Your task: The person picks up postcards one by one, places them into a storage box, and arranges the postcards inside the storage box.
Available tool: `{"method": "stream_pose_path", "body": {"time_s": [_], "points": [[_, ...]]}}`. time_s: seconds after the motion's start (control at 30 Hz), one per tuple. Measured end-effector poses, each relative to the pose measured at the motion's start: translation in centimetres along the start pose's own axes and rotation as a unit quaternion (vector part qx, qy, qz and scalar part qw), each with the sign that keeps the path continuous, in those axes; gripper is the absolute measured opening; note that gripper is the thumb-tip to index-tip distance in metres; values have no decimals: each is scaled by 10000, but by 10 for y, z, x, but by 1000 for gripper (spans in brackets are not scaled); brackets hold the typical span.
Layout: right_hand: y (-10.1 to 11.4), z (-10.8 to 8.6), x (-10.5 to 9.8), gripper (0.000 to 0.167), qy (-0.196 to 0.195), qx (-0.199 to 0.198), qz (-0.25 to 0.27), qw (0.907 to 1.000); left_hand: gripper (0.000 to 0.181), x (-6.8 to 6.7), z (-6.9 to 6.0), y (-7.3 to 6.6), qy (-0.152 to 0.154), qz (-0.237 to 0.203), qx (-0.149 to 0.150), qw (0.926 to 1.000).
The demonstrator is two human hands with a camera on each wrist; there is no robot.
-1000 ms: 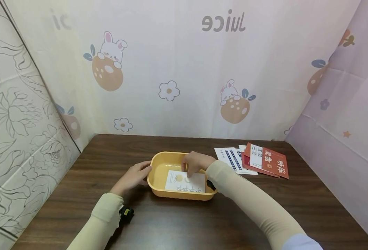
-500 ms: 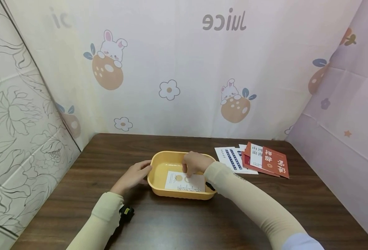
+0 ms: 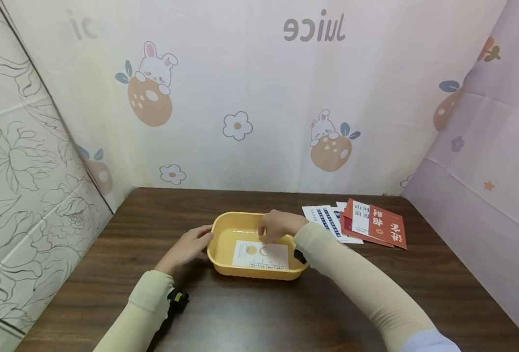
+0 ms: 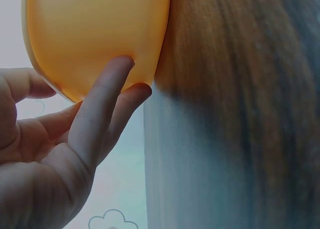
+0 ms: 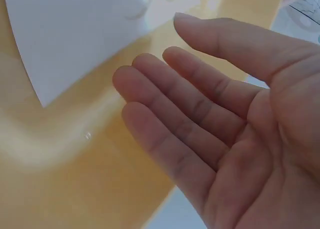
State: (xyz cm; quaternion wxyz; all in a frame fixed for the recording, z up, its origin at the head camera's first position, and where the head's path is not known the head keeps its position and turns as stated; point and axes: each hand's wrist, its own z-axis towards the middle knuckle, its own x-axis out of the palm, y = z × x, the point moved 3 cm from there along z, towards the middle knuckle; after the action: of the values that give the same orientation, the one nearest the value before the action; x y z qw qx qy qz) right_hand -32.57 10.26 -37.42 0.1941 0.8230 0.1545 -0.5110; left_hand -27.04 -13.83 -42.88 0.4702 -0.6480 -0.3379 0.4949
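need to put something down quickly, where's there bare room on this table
On the dark brown wood-grain table, bare patches lie in front of the yellow rounded rectangular tray, left of the left hand, and behind the tray. It is crowded inside the tray, with a white printed paper card and the right hand, and at the back right, under overlapping red-and-white printed cards.

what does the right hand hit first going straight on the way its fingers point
The right hand would likely meet the white card by its far edge, or the yellow tray floor just beyond; depth is unclear.
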Motion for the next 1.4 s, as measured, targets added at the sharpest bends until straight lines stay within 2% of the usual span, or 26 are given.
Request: {"method": "stream_pose_path", "body": {"time_s": [0.3,0.77,0.93,1.1,1.23,1.4], "points": [[-11,-12,-22,32,-260,-166,288,9991,48,0,0,-1,17,27,-4,10000],[-37,-32,-36,28,-876,-659,593,9922,48,0,0,1,34,-33,13,10000],[-53,-36,-40,25,-1236,-715,949,9852,48,-1,-1,1,3,18,-9,10000],[-72,-45,-42,23,-1773,-608,1343,9731,49,-1,-2,0,-8,59,-43,10000],[-88,-52,-40,22,-2099,-531,1424,9658,49,-1,-3,-1,11,51,-31,10000],[-108,-59,-35,21,-2270,-432,1448,9621,49,0,-1,-1,31,24,-40,10000]]}}
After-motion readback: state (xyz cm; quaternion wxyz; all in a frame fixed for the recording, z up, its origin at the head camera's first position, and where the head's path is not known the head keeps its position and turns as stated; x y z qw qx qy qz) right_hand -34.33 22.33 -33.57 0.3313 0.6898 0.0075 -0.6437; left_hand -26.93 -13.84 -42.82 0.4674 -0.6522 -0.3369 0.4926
